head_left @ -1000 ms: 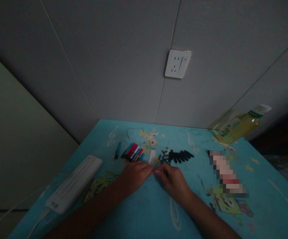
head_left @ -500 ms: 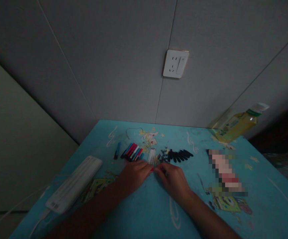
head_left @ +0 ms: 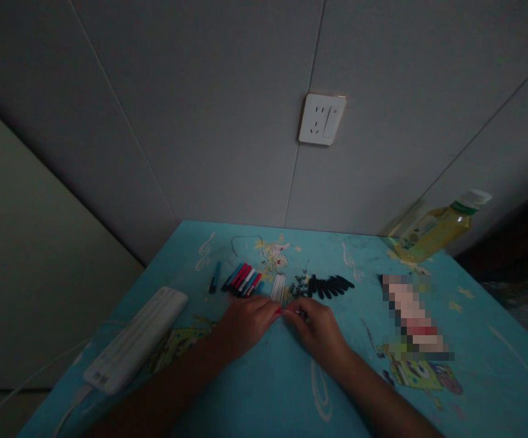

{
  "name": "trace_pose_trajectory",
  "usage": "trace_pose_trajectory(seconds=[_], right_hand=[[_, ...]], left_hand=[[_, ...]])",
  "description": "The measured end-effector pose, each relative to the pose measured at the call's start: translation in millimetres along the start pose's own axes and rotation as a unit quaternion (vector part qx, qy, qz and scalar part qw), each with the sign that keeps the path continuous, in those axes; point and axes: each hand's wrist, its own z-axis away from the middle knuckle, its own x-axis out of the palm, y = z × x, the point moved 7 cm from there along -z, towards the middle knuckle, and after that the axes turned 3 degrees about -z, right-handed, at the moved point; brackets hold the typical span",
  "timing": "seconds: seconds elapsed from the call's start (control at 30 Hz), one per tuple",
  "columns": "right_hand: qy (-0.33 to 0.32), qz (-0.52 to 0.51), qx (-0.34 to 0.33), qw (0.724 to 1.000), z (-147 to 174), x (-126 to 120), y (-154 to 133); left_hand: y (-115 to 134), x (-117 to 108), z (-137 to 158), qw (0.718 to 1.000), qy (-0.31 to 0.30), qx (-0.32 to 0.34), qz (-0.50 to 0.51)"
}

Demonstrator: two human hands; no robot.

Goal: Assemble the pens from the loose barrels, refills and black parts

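My left hand (head_left: 248, 322) is closed around a red pen (head_left: 278, 311), with only its red end showing past the fingertips. Against that end, my right hand (head_left: 315, 322) makes a pinch; whatever its fingers grip is too small to make out. Just beyond the hands lie thin white sticks (head_left: 278, 285), side by side. To their left is a row of red, blue and white pens with black ends (head_left: 244, 278), partly behind my left hand. Small dark bits (head_left: 298, 286) and a row of black caps (head_left: 331, 285) lie beyond my right hand.
A single blue pen (head_left: 215, 277) lies left of the row. The white power strip (head_left: 136, 340) with its cord is at the left of the blue table (head_left: 264, 395). At the right are a blurred-out flat item (head_left: 414, 316) and a bottle of yellow liquid (head_left: 432, 234). A wall socket (head_left: 322, 119) is above.
Both hands stay together at the same place, with the red end still between them. The view has shifted very slightly; nothing on the table has visibly moved.
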Motion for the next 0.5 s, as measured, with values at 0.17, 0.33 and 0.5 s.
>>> trace_pose_trajectory(seconds=[0.17,0.33,0.5], right_hand=[[-0.006,0.019,0.006,1.0,1.0,0.9,-0.8],[-0.005,0.096,-0.01,0.995,-0.7,-4.3,-7.7],[0.06,0.121,0.016,0.991,-5.8,-31.8,0.1]], left_hand=[[3.4,1.2,0.7,1.0,-0.006,0.015,0.007],[1.8,5.9,0.0,0.999,-0.034,0.007,-0.02],[-15.9,0.3,-1.4,0.998,-0.023,-0.056,-0.024]])
